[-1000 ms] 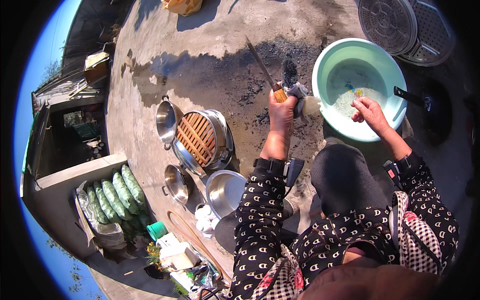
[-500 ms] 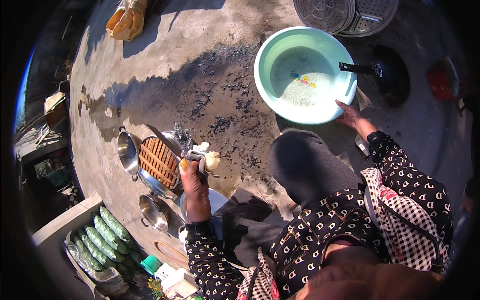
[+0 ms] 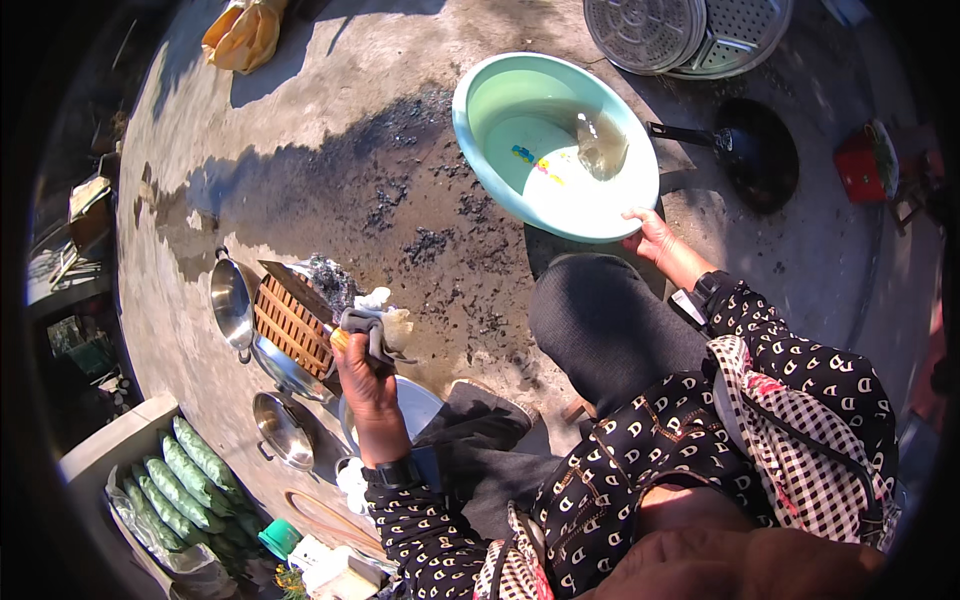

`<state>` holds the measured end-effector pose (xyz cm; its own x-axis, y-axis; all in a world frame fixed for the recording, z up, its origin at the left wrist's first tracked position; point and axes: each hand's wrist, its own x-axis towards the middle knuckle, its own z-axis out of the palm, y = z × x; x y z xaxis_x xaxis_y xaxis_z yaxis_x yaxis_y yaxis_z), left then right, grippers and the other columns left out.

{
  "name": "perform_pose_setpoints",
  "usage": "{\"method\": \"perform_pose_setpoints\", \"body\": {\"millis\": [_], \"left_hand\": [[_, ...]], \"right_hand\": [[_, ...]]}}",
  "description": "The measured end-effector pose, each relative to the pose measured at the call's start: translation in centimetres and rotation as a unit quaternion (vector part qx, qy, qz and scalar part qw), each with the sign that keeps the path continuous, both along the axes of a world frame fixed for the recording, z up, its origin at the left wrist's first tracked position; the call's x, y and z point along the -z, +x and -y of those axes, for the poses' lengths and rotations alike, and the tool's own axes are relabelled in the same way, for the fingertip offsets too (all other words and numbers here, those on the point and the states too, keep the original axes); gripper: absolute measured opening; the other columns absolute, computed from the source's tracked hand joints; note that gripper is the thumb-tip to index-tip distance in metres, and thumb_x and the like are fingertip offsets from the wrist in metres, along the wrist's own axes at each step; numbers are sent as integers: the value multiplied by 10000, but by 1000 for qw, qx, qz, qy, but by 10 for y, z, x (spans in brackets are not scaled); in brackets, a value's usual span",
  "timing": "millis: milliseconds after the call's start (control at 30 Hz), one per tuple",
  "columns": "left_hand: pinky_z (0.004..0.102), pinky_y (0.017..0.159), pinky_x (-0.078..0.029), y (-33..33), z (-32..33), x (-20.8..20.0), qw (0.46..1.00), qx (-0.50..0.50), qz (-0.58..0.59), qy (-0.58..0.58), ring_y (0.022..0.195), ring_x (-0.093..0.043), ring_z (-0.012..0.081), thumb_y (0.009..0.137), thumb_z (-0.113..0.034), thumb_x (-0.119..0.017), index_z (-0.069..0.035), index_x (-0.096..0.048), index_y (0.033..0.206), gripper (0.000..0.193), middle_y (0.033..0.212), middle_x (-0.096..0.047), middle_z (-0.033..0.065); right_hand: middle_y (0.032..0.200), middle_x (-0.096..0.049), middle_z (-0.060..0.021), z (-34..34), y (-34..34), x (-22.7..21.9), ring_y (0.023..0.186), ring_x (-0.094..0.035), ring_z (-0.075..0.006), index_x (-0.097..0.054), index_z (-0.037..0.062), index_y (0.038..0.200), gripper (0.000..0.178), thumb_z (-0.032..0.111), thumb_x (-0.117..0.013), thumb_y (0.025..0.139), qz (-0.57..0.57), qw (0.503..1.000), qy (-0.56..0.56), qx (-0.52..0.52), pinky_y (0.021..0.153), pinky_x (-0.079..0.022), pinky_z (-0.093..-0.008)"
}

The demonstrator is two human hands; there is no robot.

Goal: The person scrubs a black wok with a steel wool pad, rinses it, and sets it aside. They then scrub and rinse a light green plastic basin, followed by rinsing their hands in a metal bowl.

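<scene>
The left hand (image 3: 366, 385) is closed around the handle of a knife (image 3: 303, 296), and the blade points away from the fist, to the left and forward. In the same grip a grey cloth (image 3: 370, 333) is pressed, with a white scrap (image 3: 374, 299) just beyond it. A dark rough clump (image 3: 336, 284) shows between cloth and blade — I cannot tell if the fingers hold this too.

The right hand (image 3: 652, 240) pinches the near rim of the pale green basin (image 3: 497, 125), thumb at the edge, other fingers partly hidden. The basin stands tilted, ahead and to the left of this grip; its water (image 3: 602, 150) gathers at the right side.

Just below the left fist is a metal basin (image 3: 418, 402), partly covered by the arm. To the left of the fist lies a slatted wooden rack (image 3: 285, 325), and farther left a steel pot (image 3: 231, 303).

Forward and right of the right grip rests a black pan (image 3: 768, 160). Farther ahead are perforated trays (image 3: 645, 35) — and, far ahead of the left fist, a yellow bag (image 3: 242, 38).
</scene>
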<state>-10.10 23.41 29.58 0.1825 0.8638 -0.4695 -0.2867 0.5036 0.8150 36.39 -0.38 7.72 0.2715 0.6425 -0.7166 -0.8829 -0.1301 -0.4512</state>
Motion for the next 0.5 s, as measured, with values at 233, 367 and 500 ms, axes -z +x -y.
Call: {"method": "perform_pose_setpoints", "body": {"millis": [233, 367, 500], "left_hand": [[386, 953, -557, -21, 6, -3, 999, -5, 41, -11, 1036, -653, 212, 839, -65, -692, -86, -550, 1295, 478, 1143, -633, 55], [400, 957, -562, -25, 4, 0, 999, 7, 49, -10, 1065, -661, 235, 845, -96, -728, -63, -538, 1317, 510, 1181, -644, 80], [375, 933, -563, -27, 6, 5, 998, -18, 59, -22, 999, -667, 221, 858, -33, -673, -60, -544, 1311, 472, 1119, -650, 69]], "right_hand": [[1115, -682, -66, -7, 13, -16, 999, -678, -199, -565, 84, 1237, 503, 185, -702, 763, 83, 995, -47, -40, 822, -587, -371], [1161, -661, -80, -8, 12, -26, 1021, -669, -222, -545, 68, 1262, 541, 175, -704, 756, 100, 994, -39, -25, 828, -588, -380], [1138, -658, -101, -12, 18, -35, 1011, -669, -224, -538, 34, 1266, 541, 163, -693, 763, 100, 995, -28, -13, 844, -590, -387]]}}
